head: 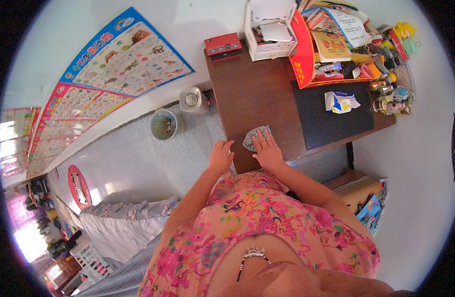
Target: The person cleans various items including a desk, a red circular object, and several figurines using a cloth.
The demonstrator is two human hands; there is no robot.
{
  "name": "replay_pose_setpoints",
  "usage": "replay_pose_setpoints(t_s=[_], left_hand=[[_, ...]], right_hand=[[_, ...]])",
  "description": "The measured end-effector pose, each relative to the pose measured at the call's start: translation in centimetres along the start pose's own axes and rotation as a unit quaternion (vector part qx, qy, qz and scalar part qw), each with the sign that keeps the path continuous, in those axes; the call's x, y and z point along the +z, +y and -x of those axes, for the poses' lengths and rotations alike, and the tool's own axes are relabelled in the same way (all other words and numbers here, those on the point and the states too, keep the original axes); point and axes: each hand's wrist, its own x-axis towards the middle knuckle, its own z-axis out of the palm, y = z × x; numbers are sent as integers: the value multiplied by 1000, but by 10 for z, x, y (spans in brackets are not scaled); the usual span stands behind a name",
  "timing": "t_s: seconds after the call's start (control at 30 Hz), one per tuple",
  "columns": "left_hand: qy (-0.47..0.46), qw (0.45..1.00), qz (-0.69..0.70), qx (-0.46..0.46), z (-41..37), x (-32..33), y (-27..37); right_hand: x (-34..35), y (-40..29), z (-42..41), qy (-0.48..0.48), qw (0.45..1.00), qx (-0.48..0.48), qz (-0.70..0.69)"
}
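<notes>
A crumpled grey cloth (251, 140) lies on the brown wooden desk (255, 92), near its front left corner. My right hand (267, 150) presses down on the cloth with its fingers spread over it. At the desk's left edge is my left hand (221, 156), holding nothing, with its thumb and fingers apart and the fingertips at the edge. Whether those fingertips touch the wood I cannot tell. To the right of the cloth, a black desk mat (333, 126) covers part of the desktop, with a white, blue and yellow packet (340, 102) on it.
Along the back stand a red box (223, 45), a white organizer box (270, 50) with its lid raised, and a red box (301, 55) crowded with books and small items. Small bottles (385, 98) stand at the right. A waste bin (166, 126) is on the floor.
</notes>
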Motion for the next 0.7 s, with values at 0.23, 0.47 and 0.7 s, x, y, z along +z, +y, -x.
replay_pose_setpoints(t_s=[0.23,0.47,0.7], left_hand=[[-15,982,113,-147,107,-2,-54],[10,977,99,-187,161,-35,-45],[37,982,145,-116,153,-14,-44]], right_hand=[[-14,23,-160,36,998,32,52],[-13,45,-287,46,988,139,54],[23,-30,-69,99,993,-17,61]])
